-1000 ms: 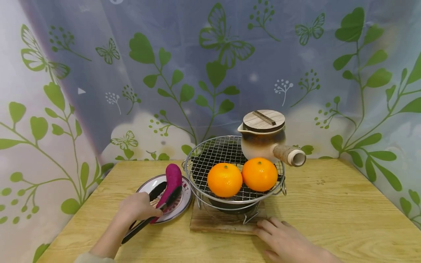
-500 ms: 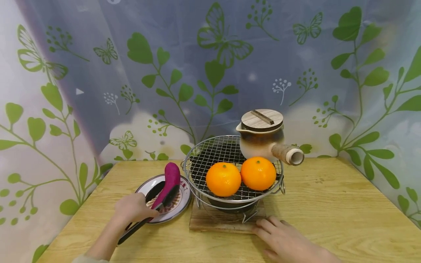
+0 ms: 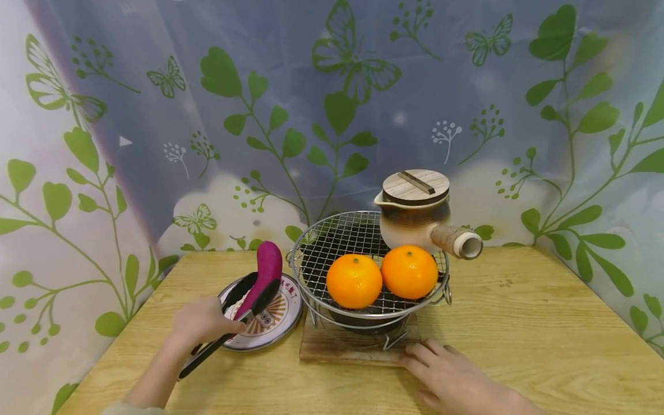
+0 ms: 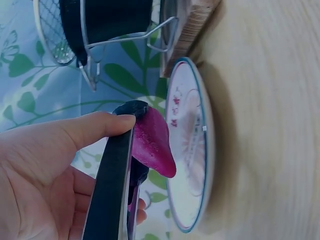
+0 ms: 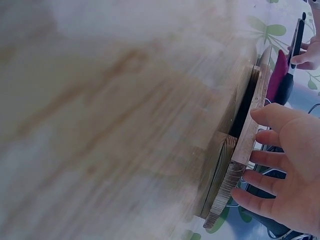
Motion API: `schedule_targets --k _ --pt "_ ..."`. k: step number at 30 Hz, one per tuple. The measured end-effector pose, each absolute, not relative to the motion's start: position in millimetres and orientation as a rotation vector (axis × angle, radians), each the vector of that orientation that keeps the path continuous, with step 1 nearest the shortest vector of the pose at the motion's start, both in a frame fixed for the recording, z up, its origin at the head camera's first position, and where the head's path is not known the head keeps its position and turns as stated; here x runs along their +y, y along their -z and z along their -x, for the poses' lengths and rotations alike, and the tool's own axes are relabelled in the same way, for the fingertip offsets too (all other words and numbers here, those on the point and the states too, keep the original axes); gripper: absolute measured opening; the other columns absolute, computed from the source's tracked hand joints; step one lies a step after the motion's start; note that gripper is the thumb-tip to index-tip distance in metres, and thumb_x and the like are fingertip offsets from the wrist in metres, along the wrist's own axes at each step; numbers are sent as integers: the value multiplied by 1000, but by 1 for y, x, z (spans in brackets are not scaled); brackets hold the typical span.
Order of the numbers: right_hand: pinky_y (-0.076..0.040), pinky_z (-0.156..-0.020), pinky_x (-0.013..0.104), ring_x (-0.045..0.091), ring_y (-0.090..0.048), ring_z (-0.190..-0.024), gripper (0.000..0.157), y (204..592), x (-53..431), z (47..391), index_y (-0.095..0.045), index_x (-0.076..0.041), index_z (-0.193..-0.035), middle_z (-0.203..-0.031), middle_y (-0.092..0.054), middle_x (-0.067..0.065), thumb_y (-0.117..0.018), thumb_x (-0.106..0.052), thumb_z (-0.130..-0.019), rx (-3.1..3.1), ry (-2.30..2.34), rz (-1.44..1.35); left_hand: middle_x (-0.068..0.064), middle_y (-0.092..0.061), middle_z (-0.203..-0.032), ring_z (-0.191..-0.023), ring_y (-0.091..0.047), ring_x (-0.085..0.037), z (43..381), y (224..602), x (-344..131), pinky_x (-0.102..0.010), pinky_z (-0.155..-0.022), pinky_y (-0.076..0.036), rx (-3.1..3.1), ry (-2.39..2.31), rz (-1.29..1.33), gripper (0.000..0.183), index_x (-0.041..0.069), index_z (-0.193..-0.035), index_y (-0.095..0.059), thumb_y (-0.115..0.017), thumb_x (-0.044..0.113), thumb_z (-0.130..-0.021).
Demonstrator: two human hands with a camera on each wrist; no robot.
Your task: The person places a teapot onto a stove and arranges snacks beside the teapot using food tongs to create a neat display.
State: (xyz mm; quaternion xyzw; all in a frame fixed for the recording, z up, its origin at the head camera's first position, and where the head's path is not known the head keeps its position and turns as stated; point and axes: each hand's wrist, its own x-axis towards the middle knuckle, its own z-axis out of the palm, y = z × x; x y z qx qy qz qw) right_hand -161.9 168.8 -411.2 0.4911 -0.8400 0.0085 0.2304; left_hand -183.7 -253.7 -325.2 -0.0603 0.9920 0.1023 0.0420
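Note:
My left hand (image 3: 204,320) grips a pair of black-tipped tongs (image 3: 199,360), thumb along one arm. Between the tong tips sits a purple sweet potato (image 3: 268,266), tilted. In the left wrist view the sweet potato (image 4: 152,140) hangs clear of the white plate (image 4: 187,205), its pointed end toward it. The patterned plate (image 3: 293,305) lies beside the grill stand. My right hand (image 3: 450,370) rests at the right end of the wooden board (image 3: 353,353) under the stand. In the right wrist view the fingers of that hand (image 5: 295,165) are spread and lightly bent along the board's edge.
On the round wire grate (image 3: 332,242) sit two oranges (image 3: 354,281), side by side at the front. Behind them at the right stands a side-handled clay teapot (image 3: 415,225) with a wooden lid. A leaf-patterned curtain (image 3: 290,115) closes off the table's back.
My left hand has moved slightly left and up with the tongs, and the sweet potato has risen off the plate. The right hand has stayed on the board.

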Motion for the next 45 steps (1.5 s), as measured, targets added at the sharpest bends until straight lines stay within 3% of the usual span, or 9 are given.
schedule_targets --k 7,28,35,45 --pt "-49 -71 35 20 -50 -93 55 410 171 162 -58 -13 -116 -109 -55 3 -77 -32 -68 -2326 -22 -1343 -2 -47 -62 -57 -44 -19 184 304 -257 -32 -47 -34 3063 -285 172 53 11 -65 -49 -72 58 -64" --pt "-49 -71 35 20 -50 -92 52 409 169 161 -59 -13 -113 -108 -55 3 -77 -33 -68 -2327 4 -1344 -5 -53 -70 -63 -51 -23 186 236 -245 -35 -49 -37 3131 -226 103 52 11 -69 -53 -68 60 -68" --pt "-50 -72 36 20 -50 -96 52 406 170 162 -58 -13 -116 -111 -55 5 -75 -33 -72 -2373 13 -1347 -7 -61 -82 -72 -56 -28 189 218 -235 -39 -53 -40 3145 -218 49 60 7 -87 -61 -67 62 -66" --pt "-49 -71 35 20 -50 -94 52 409 170 161 -59 -13 -116 -111 -55 4 -75 -33 -71 -2348 -21 -1351 -4 -55 -74 -67 -51 -22 189 209 -222 -36 -51 -35 3144 -246 -16 54 12 -79 -57 -68 63 -64"
